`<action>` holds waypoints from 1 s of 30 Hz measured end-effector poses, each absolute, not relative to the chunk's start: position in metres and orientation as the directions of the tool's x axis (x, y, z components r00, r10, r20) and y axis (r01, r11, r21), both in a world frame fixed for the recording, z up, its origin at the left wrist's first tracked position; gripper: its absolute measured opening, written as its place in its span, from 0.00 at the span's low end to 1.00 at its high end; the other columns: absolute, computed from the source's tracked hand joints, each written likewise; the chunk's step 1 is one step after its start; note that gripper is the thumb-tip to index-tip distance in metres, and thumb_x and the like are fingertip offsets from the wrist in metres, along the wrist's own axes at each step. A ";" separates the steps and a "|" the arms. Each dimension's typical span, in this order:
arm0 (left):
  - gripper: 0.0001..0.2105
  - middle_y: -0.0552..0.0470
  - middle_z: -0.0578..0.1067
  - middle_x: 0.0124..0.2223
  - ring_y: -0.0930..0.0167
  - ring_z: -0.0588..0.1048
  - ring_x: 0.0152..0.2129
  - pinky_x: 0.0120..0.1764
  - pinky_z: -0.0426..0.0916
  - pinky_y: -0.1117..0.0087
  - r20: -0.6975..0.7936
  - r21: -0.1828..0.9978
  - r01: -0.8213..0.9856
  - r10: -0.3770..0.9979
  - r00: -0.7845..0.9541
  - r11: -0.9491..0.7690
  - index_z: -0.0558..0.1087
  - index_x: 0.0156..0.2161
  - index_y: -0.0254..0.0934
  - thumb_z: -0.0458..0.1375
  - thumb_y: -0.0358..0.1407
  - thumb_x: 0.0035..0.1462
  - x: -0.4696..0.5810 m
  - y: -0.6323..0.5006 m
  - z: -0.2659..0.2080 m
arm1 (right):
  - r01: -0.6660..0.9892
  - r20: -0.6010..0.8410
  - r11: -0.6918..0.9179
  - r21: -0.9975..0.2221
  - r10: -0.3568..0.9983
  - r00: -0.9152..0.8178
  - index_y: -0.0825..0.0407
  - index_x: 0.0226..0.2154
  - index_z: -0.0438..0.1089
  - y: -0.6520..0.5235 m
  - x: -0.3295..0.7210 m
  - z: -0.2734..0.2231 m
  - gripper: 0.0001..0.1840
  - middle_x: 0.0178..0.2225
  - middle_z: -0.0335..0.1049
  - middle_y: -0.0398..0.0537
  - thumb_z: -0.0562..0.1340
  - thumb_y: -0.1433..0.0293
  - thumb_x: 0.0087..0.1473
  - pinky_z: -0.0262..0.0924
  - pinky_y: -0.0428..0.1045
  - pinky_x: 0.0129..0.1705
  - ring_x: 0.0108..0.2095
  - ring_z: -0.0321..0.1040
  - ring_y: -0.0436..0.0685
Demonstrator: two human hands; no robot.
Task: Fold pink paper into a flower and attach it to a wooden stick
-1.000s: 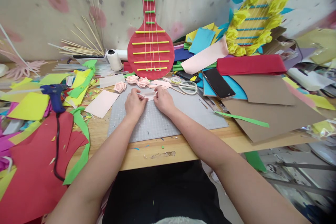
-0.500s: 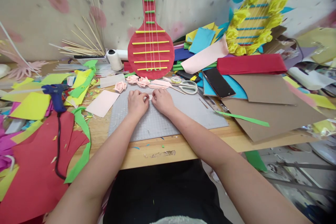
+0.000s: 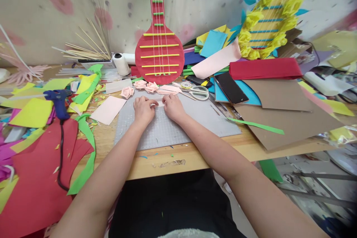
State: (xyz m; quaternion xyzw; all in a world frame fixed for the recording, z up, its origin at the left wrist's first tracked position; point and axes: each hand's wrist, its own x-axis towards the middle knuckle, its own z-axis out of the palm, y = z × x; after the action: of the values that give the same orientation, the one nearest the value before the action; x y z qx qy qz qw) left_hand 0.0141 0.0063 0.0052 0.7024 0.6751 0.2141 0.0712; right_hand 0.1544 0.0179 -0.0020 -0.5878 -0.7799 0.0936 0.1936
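My left hand (image 3: 144,110) and my right hand (image 3: 173,107) rest on the grey cutting mat (image 3: 173,130), a small gap between them. Spanning that gap is a small strip of pale pink paper (image 3: 160,103). The fingers of each hand are bent and closed on one end of it; the far fingertips are partly hidden. Just beyond my left hand lie several pale pink paper roses (image 3: 127,92). Behind my right hand are a few flat pink paper pieces (image 3: 169,88) and scissors with pale handles (image 3: 199,93).
A red paper lute (image 3: 159,54) stands at the back, a yellow flowered one (image 3: 264,31) at back right. On the left are a blue glue gun (image 3: 59,104) and red sheets (image 3: 33,178). A phone (image 3: 231,87) and brown card (image 3: 284,130) lie right.
My hands have moved slightly apart, and more of the pink paper strip shows between them. The whole view has shifted a little.
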 end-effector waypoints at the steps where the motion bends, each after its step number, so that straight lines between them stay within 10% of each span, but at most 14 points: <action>1: 0.10 0.46 0.68 0.39 0.59 0.63 0.45 0.47 0.57 0.57 0.196 0.398 0.914 0.981 -0.005 -0.075 0.76 0.35 0.47 0.53 0.33 0.52 0.013 0.006 0.005 | 0.877 0.198 0.297 -0.379 0.951 -0.236 0.53 0.38 0.65 0.019 0.155 -0.003 0.13 0.41 0.64 0.54 0.52 0.78 0.50 0.53 0.52 0.46 0.45 0.57 0.59; 15: 0.20 0.51 0.72 0.43 0.62 0.65 0.45 0.48 0.58 0.61 0.214 0.509 0.860 0.970 -0.112 -0.013 0.64 0.45 0.42 0.60 0.35 0.45 0.000 0.006 0.008 | 0.777 0.293 0.284 -0.562 0.947 -0.134 0.53 0.35 0.63 0.026 0.163 -0.007 0.12 0.35 0.65 0.49 0.52 0.78 0.46 0.54 0.48 0.42 0.38 0.60 0.54; 30: 0.03 0.51 0.73 0.41 0.67 0.68 0.42 0.48 0.59 0.63 0.198 0.568 0.818 0.980 -0.030 -0.089 0.66 0.29 0.39 0.51 0.29 0.48 0.001 0.017 0.006 | 0.802 0.258 0.222 -0.555 0.962 -0.087 0.53 0.30 0.71 0.045 0.166 -0.011 0.10 0.35 0.66 0.49 0.58 0.65 0.51 0.53 0.50 0.46 0.40 0.59 0.55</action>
State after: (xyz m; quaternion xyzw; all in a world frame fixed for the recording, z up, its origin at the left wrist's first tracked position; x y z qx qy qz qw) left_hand 0.0006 0.0168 0.0061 0.6815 0.6595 0.2834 0.1427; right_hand 0.1660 0.0450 -0.0105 -0.6087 -0.7244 0.1368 0.2932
